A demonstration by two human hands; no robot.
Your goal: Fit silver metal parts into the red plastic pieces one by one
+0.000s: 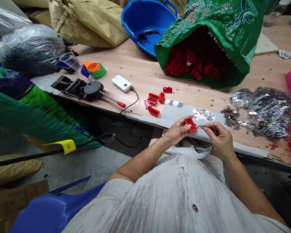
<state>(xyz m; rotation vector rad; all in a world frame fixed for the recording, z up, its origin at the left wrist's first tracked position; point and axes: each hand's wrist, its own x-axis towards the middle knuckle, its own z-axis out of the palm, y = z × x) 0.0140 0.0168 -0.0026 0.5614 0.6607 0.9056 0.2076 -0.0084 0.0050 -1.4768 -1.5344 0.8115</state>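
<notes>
My left hand (178, 131) is closed on a small red plastic housing (190, 124), its hollow side facing up. Close to the housing's right end, my right hand (217, 136) pinches a small metal piece (200, 126); whether the two touch I cannot tell. Just beyond the hands, a heap of shiny metal pieces (203, 114) lies on a grey sheet (169, 113). Several more red housings (153, 98) sit on the table to the left, beside a row of white and grey discs (175, 103).
A green sack (208, 19) holding red housings (181, 63) lies open at the back, beside a blue basin (135, 19). To the left are a hand press (80, 89) and a white power bank (122, 83). Bagged metal parts (271, 111) lie right.
</notes>
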